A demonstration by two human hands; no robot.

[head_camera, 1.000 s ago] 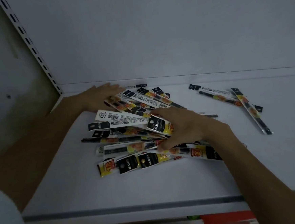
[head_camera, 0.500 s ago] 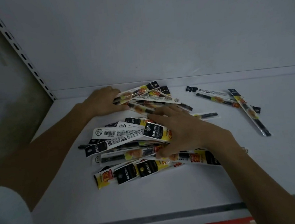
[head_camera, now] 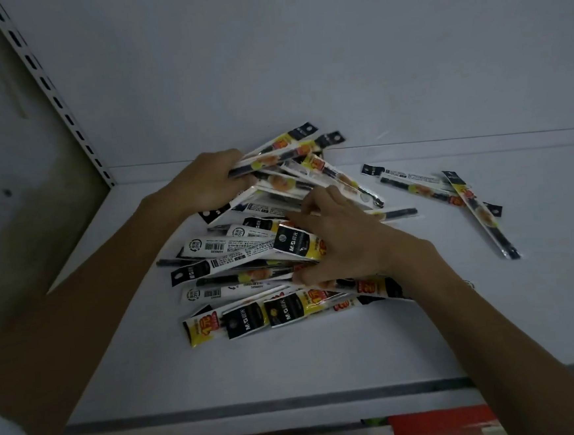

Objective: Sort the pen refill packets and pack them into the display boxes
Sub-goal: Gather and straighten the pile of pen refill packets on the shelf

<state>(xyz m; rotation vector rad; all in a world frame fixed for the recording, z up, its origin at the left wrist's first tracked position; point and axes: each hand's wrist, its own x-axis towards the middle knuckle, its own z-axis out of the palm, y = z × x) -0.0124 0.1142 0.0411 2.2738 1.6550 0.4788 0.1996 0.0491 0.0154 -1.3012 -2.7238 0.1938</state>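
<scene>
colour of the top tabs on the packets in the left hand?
Black tabs on those packets, each with a hole; head view.

"M&G" on black packet header (head_camera: 293, 243), "1元" (red) on yellow packet (head_camera: 201, 328)

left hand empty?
No, the left hand grips a fanned bunch of refill packets tilted up off the shelf.

The pen refill packets (head_camera: 281, 248) are glossy clear plastic. The shelf (head_camera: 290, 364) looks smooth, matt white painted metal, like the slotted upright (head_camera: 45, 82) at ten o'clock.
</scene>
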